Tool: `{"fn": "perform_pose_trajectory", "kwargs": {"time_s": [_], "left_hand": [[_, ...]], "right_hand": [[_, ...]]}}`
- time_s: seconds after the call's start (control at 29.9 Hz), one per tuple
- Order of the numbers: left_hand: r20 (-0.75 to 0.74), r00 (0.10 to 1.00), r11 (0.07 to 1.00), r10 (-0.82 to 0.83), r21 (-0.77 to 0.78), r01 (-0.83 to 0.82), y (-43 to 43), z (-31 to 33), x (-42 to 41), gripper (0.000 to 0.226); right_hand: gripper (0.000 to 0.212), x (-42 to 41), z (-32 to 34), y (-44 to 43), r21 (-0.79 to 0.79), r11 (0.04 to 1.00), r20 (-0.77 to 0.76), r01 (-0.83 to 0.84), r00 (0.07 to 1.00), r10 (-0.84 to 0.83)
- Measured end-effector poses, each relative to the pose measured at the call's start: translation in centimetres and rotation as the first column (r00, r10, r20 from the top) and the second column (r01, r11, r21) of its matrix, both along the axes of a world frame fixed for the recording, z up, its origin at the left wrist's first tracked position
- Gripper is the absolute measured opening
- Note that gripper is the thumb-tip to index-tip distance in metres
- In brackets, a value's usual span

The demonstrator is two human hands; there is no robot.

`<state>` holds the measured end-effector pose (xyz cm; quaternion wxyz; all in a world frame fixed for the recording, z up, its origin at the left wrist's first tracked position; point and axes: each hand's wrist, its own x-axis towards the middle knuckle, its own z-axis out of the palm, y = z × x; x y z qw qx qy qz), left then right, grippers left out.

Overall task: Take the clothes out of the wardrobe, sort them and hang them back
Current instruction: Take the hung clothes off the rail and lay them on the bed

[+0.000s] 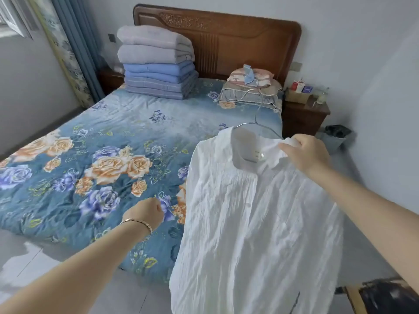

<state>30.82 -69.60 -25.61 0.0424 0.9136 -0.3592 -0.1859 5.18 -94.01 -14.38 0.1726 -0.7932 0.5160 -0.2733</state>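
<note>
A white crinkled shirt (254, 223) lies spread over the near right corner of the bed, still on a thin metal hanger (257, 123) whose hook points toward the pillows. My right hand (306, 152) pinches the shirt's collar at its right shoulder. My left hand (145, 211), with a bracelet on the wrist, hovers over the quilt just left of the shirt, fingers curled and holding nothing. The wardrobe is out of view.
The bed carries a blue floral quilt (102, 159). A stack of folded blankets (156, 62) and pillows (251, 87) sit by the wooden headboard (238, 39). A nightstand (306, 112) with small items and a bin (335, 137) stand at the right.
</note>
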Motion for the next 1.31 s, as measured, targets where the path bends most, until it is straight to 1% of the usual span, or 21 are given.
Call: {"fn": "perform_pose_trajectory", "kwargs": {"time_s": [0.07,0.1,0.23,0.27,0.33,0.37,0.4,0.47,0.5,0.6,0.64,0.7,0.84,0.87,1.0,1.07,1.11,1.17,1.21,1.24,1.31], "left_hand": [[-0.009,1.0,1.0,0.016,0.023,-0.016,-1.8,-0.9,0.1,0.023],[-0.013,0.999,0.999,0.031,0.038,-0.031,-2.9,-1.4,0.2,0.025],[-0.06,0.994,0.988,0.086,0.13,-0.078,-8.4,-4.1,0.7,0.029],[-0.073,0.992,0.985,0.104,0.149,-0.092,-10.1,-4.9,0.9,0.027],[-0.105,0.982,0.981,0.159,0.132,-0.145,-13.5,-7.2,1.3,0.015],[-0.118,0.975,0.977,0.189,0.125,-0.174,-15.2,-8.4,1.4,0.012],[-0.132,0.967,0.971,0.219,0.129,-0.202,-17.0,-9.6,1.4,0.014],[-0.141,0.958,0.961,0.251,0.156,-0.229,-20.4,-12.3,1.4,0.024],[-0.135,0.959,0.96,0.251,0.165,-0.228,-22.1,-13.7,1.5,0.027],[-0.114,0.958,0.949,0.262,0.21,-0.234,-26.2,-17.8,2.1,0.028],[-0.111,0.956,0.945,0.273,0.218,-0.244,-27.2,-19.1,2.4,0.028],[-0.123,0.949,0.94,0.289,0.222,-0.258,-28.9,-21.6,2.9,0.028],[-0.145,0.941,0.933,0.306,0.243,-0.266,-30.6,-25.5,4.0,0.022],[-0.151,0.939,0.933,0.307,0.244,-0.266,-30.9,-26.3,4.4,0.021],[-0.195,0.914,0.919,0.355,0.251,-0.303,-31.4,-27.8,5.7,0.024],[-0.214,0.905,0.916,0.367,0.254,-0.311,-30.9,-27.6,6.2,0.027],[-0.222,0.902,0.915,0.37,0.255,-0.313,-30.5,-27.4,6.4,0.027],[-0.235,0.893,0.909,0.384,0.265,-0.322,-29.3,-26.7,7.0,0.027],[-0.242,0.885,0.904,0.397,0.269,-0.332,-28.6,-25.9,7.3,0.027],[-0.249,0.876,0.898,0.412,0.275,-0.344,-27.8,-24.9,7.4,0.028],[-0.26,0.859,0.886,0.441,0.277,-0.371,-25.7,-22.4,7.7,0.026]], "right_hand": [[0.048,-0.3,-2.8,-3.3,-0.006,0.999,-0.002,0.036,0.999,-0.036],[0.048,-0.3,-4.4,-5.1,0.001,1.0,0.001,0.028,1.0,-0.028],[0.05,0.8,-11.6,-12.6,0.075,0.995,0.009,-0.059,0.998,0.059],[0.05,1.3,-13.6,-14.4,0.103,0.991,0.028,-0.087,0.996,0.084],[0.048,2.3,-18.0,-17.9,0.131,0.981,0.043,-0.146,0.989,0.141],[0.043,2.8,-20.2,-19.6,0.127,0.977,0.025,-0.171,0.985,0.169],[0.035,3.2,-22.6,-21.4,0.133,0.973,-0.01,-0.187,0.982,0.19],[0.025,4.2,-26.9,-24.4,0.161,0.968,-0.11,-0.191,0.972,0.21],[0.021,4.7,-28.9,-25.8,0.148,0.97,-0.162,-0.194,0.963,0.217],[0.023,6.1,-34.1,-29.2,0.077,0.978,-0.296,-0.193,0.932,0.208],[0.025,6.6,-35.5,-30.3,0.076,0.982,-0.327,-0.17,0.926,0.186],[0.023,7.5,-38.1,-32.7,0.138,0.987,-0.338,-0.088,0.932,0.13],[0.026,9.0,-42.0,-36.5,0.331,0.941,-0.213,0.067,0.977,0.005],[0.028,9.3,-42.5,-37.0,0.351,0.931,-0.23,0.098,0.973,-0.016],[0.041,10.7,-43.5,-37.9,0.319,0.93,-0.409,0.183,0.912,-0.039],[0.043,12.1,-43.4,-37.0,0.391,0.907,-0.438,0.157,0.899,0.034],[0.042,13.1,-43.3,-36.2,0.454,0.885,-0.42,0.102,0.901,0.111],[0.035,15.6,-42.6,-33.8,0.586,0.81,-0.332,-0.035,0.901,0.279],[0.03,17.1,-41.9,-32.3,0.641,0.761,-0.296,-0.097,0.884,0.362],[0.029,18.5,-41.1,-30.5,0.685,0.71,-0.266,-0.163,0.851,0.452],[0.029,21.4,-39.2,-26.1,0.745,0.609,-0.226,-0.273,0.755,0.615]]}}
